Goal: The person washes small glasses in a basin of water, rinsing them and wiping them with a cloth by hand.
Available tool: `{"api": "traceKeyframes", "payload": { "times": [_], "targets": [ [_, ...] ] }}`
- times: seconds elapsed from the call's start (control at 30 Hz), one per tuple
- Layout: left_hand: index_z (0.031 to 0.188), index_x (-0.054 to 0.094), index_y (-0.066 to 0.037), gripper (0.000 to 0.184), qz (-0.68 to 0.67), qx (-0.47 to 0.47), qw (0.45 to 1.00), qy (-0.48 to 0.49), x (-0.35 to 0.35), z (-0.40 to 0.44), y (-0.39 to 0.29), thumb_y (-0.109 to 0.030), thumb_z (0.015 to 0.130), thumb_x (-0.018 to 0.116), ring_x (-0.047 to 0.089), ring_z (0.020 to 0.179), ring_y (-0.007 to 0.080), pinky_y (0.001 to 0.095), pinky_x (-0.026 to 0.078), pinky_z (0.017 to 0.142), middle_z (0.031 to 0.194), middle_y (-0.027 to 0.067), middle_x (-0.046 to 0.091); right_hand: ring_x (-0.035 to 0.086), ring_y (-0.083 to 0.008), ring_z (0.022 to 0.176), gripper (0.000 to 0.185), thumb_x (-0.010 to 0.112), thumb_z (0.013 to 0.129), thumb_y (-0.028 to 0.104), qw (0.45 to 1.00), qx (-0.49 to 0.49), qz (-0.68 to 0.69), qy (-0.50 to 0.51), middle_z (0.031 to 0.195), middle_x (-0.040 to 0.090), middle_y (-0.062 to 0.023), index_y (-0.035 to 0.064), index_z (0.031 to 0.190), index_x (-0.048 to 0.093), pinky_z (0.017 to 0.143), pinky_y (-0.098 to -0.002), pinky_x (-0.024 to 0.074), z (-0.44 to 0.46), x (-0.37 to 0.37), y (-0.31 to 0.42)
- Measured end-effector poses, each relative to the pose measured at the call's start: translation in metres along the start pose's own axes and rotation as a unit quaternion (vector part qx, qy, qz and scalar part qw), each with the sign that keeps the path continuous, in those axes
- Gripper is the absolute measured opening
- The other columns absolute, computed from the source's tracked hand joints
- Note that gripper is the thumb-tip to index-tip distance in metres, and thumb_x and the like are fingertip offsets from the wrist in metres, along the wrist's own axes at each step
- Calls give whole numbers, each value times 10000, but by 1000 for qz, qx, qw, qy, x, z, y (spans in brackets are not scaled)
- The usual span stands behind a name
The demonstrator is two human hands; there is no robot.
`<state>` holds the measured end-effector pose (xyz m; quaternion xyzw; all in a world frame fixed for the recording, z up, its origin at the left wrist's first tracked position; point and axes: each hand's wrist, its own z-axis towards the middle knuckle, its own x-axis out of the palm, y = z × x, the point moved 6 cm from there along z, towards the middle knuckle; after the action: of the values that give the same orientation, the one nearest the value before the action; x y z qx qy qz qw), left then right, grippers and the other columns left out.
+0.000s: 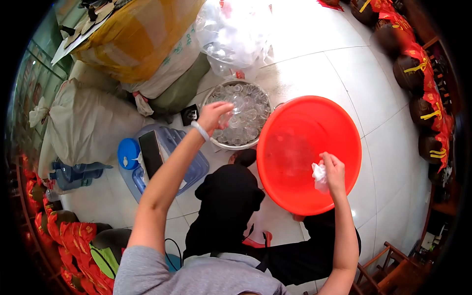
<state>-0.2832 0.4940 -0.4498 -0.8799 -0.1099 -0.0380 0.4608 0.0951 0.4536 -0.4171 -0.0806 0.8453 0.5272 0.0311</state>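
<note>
My left hand (218, 117) is over the left part of a round metal basin (228, 145) filled with small clear glass or plastic pieces. Its fingers are closed on a clear cup-like piece (238, 104). Over the right side of a large red tub (309, 105), my right hand (333, 172) pinches a crumpled white tissue or cloth (319, 175), which hangs below the fingers. The tub stands right of the basin, close beside it.
Clear plastic bags (231, 37) lie beyond the basin. Left are a taped box (132, 42), sacks (86, 120) and a blue lid (196, 169) bearing a dark box (150, 153). Brown jars with red cloth (410, 69) line the right edge.
</note>
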Motion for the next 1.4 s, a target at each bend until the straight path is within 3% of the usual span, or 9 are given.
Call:
{"api": "traceKeyframes", "payload": {
  "times": [0.03, 0.23, 0.43, 0.7, 0.9, 1.0, 1.23, 1.33, 1.4],
  "targets": [
    [978, 583, -76, 289, -33, -36, 998, -27, -17, 7, 30, -272, 772, 629, 521, 488, 119, 214, 382, 384, 732, 14, 556, 575, -155, 509, 275, 516, 876, 253, 998, 53, 18, 11, 649, 516, -44, -19, 902, 542, 408, -258, 443, -6, 5, -1],
    [971, 590, -129, 293, -35, -179, 977, -113, -41, 29, 159, -292, 741, 670, 516, 466, 126, 227, 420, 383, 709, 1, 554, 571, -135, 537, 258, 537, 866, 212, 993, 111, 8, 36, 609, 528, -40, -43, 905, 555, 522, -249, 469, -14, 16, -21],
    [1011, 571, -160, 335, -93, -226, 955, -167, -56, 61, 225, -323, 736, 671, 515, 465, 150, 240, 427, 374, 798, 21, 520, 564, -118, 560, 261, 542, 864, 214, 992, 122, -7, 34, 625, 531, -33, -43, 904, 562, 531, -243, 462, -13, 10, -35],
    [998, 537, -143, 360, -95, -239, 943, -212, -47, 55, 235, -376, 746, 647, 505, 448, 156, 248, 409, 353, 771, 30, 526, 524, -81, 594, 259, 547, 858, 219, 990, 130, -52, 20, 647, 545, -26, -34, 902, 582, 533, -224, 418, -9, -1, -46],
    [835, 533, -66, 376, -55, -273, 928, -247, -47, 44, 230, -402, 725, 661, 468, 382, 146, 250, 365, 313, 612, 40, 502, 519, -79, 605, 257, 552, 854, 223, 990, 118, -67, 32, 651, 548, -23, -29, 894, 588, 540, -228, 414, -7, 0, -46],
    [743, 506, -66, 372, -68, -262, 933, -237, -47, 38, 227, -398, 712, 672, 449, 364, 142, 250, 349, 299, 567, 37, 481, 519, -79, 604, 252, 551, 854, 221, 990, 113, -75, 35, 647, 548, -20, -25, 895, 590, 540, -229, 415, -6, 0, -46],
    [939, 495, -26, 347, -157, -80, 923, -343, -88, 52, 212, -221, 693, 643, 449, 394, 133, 238, 361, 325, 675, 62, 518, 519, -76, 611, 246, 549, 853, 215, 989, 105, -100, 36, 639, 550, -19, -22, 898, 593, 546, -229, 414, -5, 2, -45],
    [1044, 457, 5, 483, -89, 9, 925, -369, -94, 61, 176, -201, 664, 671, 485, 451, 148, 262, 391, 373, 806, 90, 537, 521, -78, 611, 248, 549, 851, 217, 989, 101, -106, 36, 645, 555, -22, -22, 898, 595, 552, -231, 415, -4, 3, -44],
    [1059, 452, -17, 543, 104, 68, 900, -418, -106, 75, 162, -251, 649, 721, 493, 471, 147, 261, 390, 396, 777, 61, 527, 523, -84, 613, 252, 547, 850, 217, 988, 101, -112, 31, 648, 557, -28, -26, 898, 594, 559, -233, 417, -4, 3, -40]
  ]
}}
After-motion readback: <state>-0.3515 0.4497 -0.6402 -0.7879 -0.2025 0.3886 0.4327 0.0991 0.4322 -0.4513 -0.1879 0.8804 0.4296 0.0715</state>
